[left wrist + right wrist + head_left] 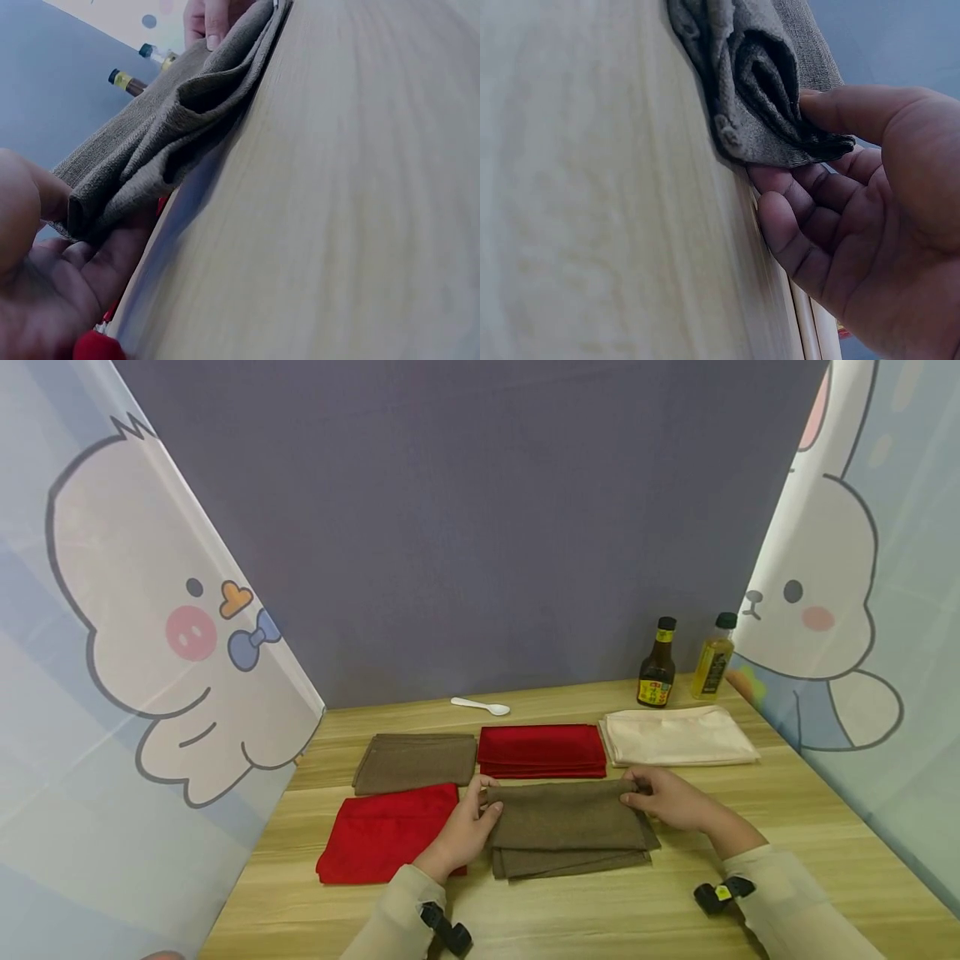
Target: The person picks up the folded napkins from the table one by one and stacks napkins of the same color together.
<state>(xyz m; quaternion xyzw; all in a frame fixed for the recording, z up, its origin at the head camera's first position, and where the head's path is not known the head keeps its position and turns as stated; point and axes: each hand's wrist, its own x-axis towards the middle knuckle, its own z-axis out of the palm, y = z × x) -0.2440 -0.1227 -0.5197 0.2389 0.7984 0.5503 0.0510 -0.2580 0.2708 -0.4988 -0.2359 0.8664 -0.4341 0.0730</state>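
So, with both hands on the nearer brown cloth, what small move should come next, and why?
I'd probably ease the nearer brown cloth flat and line up its near edges: the left hand and the right hand pinch its opposite ends, while brown layers underneath stick out past the top one on the near side.

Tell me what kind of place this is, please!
Probably a little booth set up for tabletop activities. Cartoon-printed side panels flank a plain gray backdrop, and they close in around a wood-grain table.
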